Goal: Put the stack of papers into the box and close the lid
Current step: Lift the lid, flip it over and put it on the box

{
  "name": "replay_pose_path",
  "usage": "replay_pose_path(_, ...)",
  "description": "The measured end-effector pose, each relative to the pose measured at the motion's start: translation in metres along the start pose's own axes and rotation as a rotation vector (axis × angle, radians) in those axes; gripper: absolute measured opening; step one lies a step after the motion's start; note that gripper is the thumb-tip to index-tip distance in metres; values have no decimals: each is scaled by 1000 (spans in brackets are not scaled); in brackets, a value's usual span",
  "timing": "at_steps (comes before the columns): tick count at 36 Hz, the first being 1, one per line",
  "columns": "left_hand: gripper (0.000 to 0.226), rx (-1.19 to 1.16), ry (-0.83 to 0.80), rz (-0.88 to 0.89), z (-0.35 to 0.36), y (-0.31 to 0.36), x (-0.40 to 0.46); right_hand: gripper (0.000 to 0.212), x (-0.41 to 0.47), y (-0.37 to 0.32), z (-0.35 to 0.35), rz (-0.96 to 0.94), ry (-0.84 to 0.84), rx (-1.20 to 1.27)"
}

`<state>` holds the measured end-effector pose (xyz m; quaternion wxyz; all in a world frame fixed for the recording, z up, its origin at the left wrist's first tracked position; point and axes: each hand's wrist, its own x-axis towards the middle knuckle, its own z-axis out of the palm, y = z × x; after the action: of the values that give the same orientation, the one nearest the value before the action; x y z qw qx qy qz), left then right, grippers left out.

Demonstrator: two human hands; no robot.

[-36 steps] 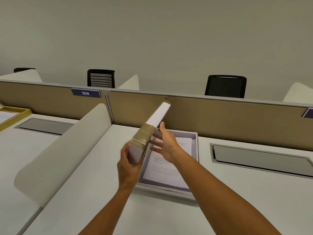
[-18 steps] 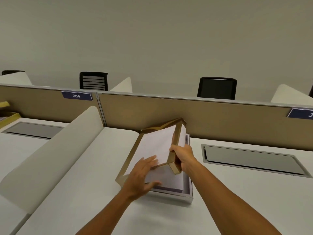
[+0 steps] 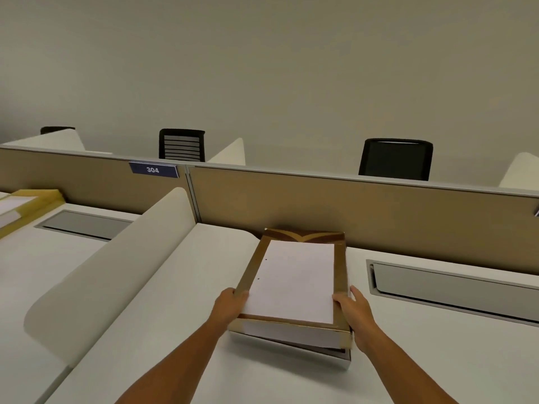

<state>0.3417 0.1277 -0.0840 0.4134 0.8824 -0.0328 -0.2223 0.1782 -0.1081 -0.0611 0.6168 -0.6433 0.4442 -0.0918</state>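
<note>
A gold-edged lid (image 3: 294,281) with a white centre panel lies flat over the grey box (image 3: 335,352) on the white desk, close to the partition. Only the box's front rim shows beneath the lid, and the lid sits slightly askew on it at the front right. The papers are hidden under the lid. My left hand (image 3: 230,306) grips the lid's near left corner. My right hand (image 3: 354,314) holds its near right corner.
A tan partition (image 3: 379,217) runs behind the box. A curved cream divider (image 3: 122,275) stands to the left. A grey cable hatch (image 3: 455,284) lies to the right. Another gold box (image 3: 26,205) sits on the far left desk. Black chairs (image 3: 395,158) stand beyond the partition.
The lid was held up on edge, then tipped down over the box. It now lies flat on the box with both hands at its near corners.
</note>
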Motion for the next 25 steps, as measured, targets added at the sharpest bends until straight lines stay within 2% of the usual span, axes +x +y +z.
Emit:
replay_pose_path(7,34,60,29,34,6,4,-4,53,3,15,5,-41,97,-323)
replay_pose_path(15,30,134,70,75,13,-13,1,58,2,35,14,-55,35,-301)
replay_pose_path(21,39,193,69,102,22,-20,1,49,7,47,10,-94,42,-411)
replay_pose_path(25,54,108,58,272,25,-20,0,67,6,47,14,-177,53,-506)
